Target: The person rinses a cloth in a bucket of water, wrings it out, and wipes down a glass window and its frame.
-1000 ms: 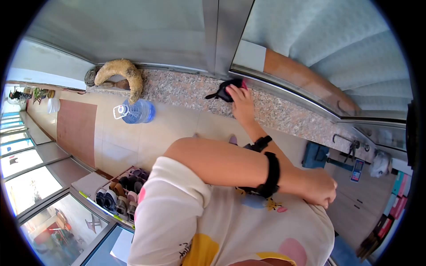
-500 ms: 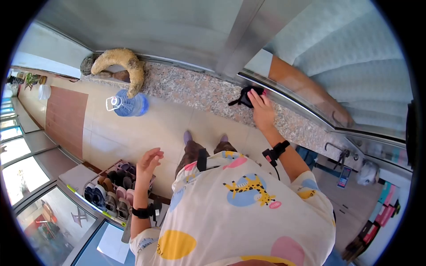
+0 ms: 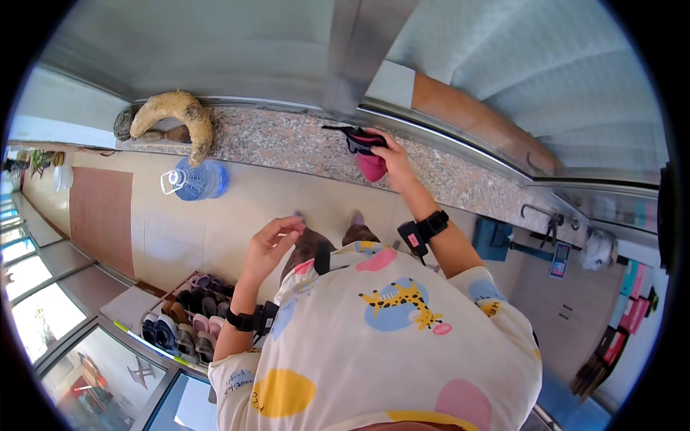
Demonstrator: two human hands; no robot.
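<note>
My right hand [image 3: 392, 158] grips a black and magenta soft fabric item [image 3: 371, 165] with a thin black strap. It is held above the granite ledge; its exact kind is hard to make out. The magenta part hangs toward me from the black part. My left hand [image 3: 271, 244] hovers in front of my body, fingers loosely bent and apart, with nothing in it. Each wrist wears a black band with a small box.
On the ledge [image 3: 273, 144] lies a curved yellowish-brown object [image 3: 172, 115]. Below it, a large blue water bottle [image 3: 201, 179] stands on the tiled floor. A shoe rack [image 3: 188, 316] holds several pairs at lower left. Keys [image 3: 552, 230] hang at the right window.
My right hand has picked the black and magenta fabric item up off the ledge and drawn it toward me. My left hand has moved inward and slightly forward.
</note>
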